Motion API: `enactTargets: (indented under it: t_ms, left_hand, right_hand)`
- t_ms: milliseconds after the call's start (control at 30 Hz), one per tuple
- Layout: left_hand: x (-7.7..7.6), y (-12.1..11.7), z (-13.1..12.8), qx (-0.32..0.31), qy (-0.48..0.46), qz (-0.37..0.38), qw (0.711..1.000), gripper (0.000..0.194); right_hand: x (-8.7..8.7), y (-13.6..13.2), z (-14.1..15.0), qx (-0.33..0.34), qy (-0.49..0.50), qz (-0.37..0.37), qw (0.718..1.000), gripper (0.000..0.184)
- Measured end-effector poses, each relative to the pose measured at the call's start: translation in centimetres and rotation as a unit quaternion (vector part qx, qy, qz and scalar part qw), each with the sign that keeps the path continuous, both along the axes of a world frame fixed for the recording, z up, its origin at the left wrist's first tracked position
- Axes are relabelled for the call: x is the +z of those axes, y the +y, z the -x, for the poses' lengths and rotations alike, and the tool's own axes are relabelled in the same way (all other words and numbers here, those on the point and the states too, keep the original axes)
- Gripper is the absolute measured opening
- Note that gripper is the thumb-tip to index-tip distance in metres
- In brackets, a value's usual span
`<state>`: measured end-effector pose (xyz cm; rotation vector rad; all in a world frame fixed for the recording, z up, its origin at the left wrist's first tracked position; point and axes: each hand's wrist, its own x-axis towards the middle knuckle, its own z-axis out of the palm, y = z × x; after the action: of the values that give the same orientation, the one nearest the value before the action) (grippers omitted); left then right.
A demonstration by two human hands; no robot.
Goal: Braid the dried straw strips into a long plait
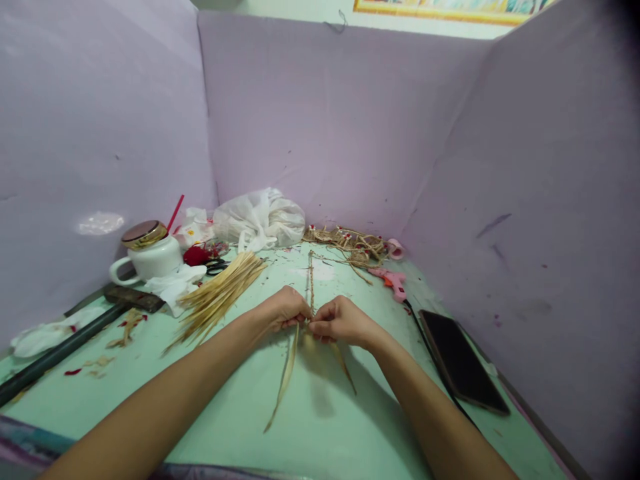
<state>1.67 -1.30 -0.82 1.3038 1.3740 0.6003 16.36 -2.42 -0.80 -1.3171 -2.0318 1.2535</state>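
A thin straw braid (312, 283) stretches away from me along the middle of the green table. At its near end my left hand (290, 308) and my right hand (336, 320) almost meet, both with fingers closed in a pinch on straw strands. One loose straw strand (286, 383) hangs toward me from under the left hand. Another, shorter strand (345, 368) slants out below the right hand. The exact crossing of the strands is hidden by my fingertips. Left of my hands lies a bundle of dry straw (225, 290).
A hammer (133, 298), a white mug (157, 260) with a lidded jar on it, and a white plastic bag (263, 217) stand left and back. Braided cords (355, 247), a pink glue gun (393, 281) and a phone (463, 360) lie right. Lilac panels (345, 120) enclose three sides.
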Motion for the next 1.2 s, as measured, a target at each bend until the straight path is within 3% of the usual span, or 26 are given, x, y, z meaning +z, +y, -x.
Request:
enactTargets:
  t_ms: [67, 133, 200, 300, 367, 500, 600, 800, 967, 1067, 1133, 1200]
  left_hand:
    - [-0.2, 0.1, 0.3, -0.008, -0.008, -0.001, 1.0, 0.014]
    - [-0.5, 0.3, 0.6, -0.021, -0.026, 0.011, 0.999, 0.012]
    - [-0.8, 0.5, 0.8, -0.036, -0.043, 0.015, 0.998, 0.009]
    - [-0.9, 0.4, 0.8, -0.043, -0.045, 0.004, 0.998, 0.01]
    - [-0.7, 0.3, 0.7, -0.041, -0.036, -0.004, 0.999, 0.011]
    - [-0.4, 0.2, 0.6, -0.054, 0.004, -0.015, 0.998, 0.006]
    - [-0.2, 0.3, 0.8, -0.079, 0.089, -0.039, 0.992, 0.005]
    - [1.0, -1.0, 0.5, -0.069, 0.244, -0.109, 0.961, 0.007]
    - [0.0, -3.4, -1.6, -0.048, 0.327, -0.243, 0.912, 0.009]
    - [-0.3, -3.9, -2.1, -0.062, 0.351, -0.269, 0.895, 0.011]
    - [0.2, -3.5, -1.7, -0.077, 0.341, -0.238, 0.906, 0.009]
    - [1.0, -2.5, -0.8, -0.077, 0.29, -0.171, 0.939, 0.013]
  right_hand:
    - [0.3, 0.4, -0.1, -0.08, 0.061, 0.027, 0.995, 0.014]
    - [0.5, 0.9, -0.1, -0.197, 0.125, 0.044, 0.971, 0.011]
    - [0.3, 1.0, 0.1, -0.248, 0.178, 0.098, 0.947, 0.005]
    - [-0.2, 0.7, 0.7, -0.179, 0.218, 0.206, 0.937, 0.004]
    - [-0.7, 0.4, 1.2, -0.134, 0.215, 0.238, 0.938, 0.008]
    - [-1.5, 0.4, 1.8, -0.16, 0.152, 0.163, 0.962, 0.012]
    - [-1.7, 0.6, 1.7, -0.188, 0.121, 0.121, 0.967, 0.01]
    - [-2.0, 0.7, 1.5, -0.182, 0.154, 0.161, 0.958, 0.003]
    - [-2.3, 0.8, 1.4, -0.187, 0.185, 0.167, 0.95, 0.004]
    - [-2.4, 0.8, 1.3, -0.171, 0.174, 0.161, 0.956, 0.004]
    - [-2.4, 0.9, 1.1, -0.142, 0.176, 0.162, 0.961, 0.004]
    - [-2.3, 1.0, 0.8, -0.108, 0.19, 0.168, 0.961, 0.005]
